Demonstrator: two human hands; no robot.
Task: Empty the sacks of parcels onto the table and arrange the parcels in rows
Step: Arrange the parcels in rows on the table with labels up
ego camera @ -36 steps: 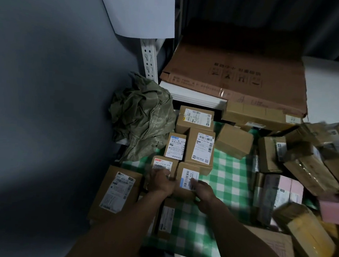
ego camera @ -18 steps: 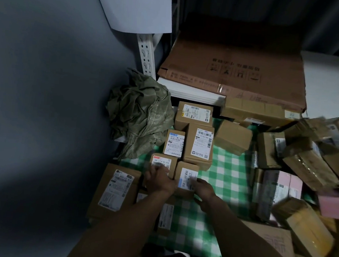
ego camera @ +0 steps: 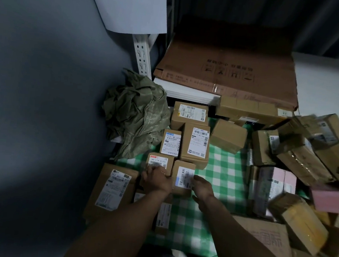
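I've got both hands down on the green checked tabletop [ego camera: 218, 172], squaring up the small boxes. My left hand [ego camera: 156, 180] lies fingers-flat on the red-striped box [ego camera: 159, 162]; my right hand [ego camera: 203, 186], fingers loosely open, nudges the side of the box with the blue-edged label [ego camera: 183, 178] just beside it. Rows are forming here. Next I reckon I need another box from the jumbled pile [ego camera: 300, 159] well right of these. Beyond them, the crumpled green sack [ego camera: 135, 115] looks emptied. The red-striped label reads roughly "542 L714 06 015".

Table w/ green check cloth [ego camera: 220, 174]: labelled parcels [ego camera: 196, 144], crumpled green sack [ego camera: 136, 115], jumbled boxes [ego camera: 304, 159] rt.
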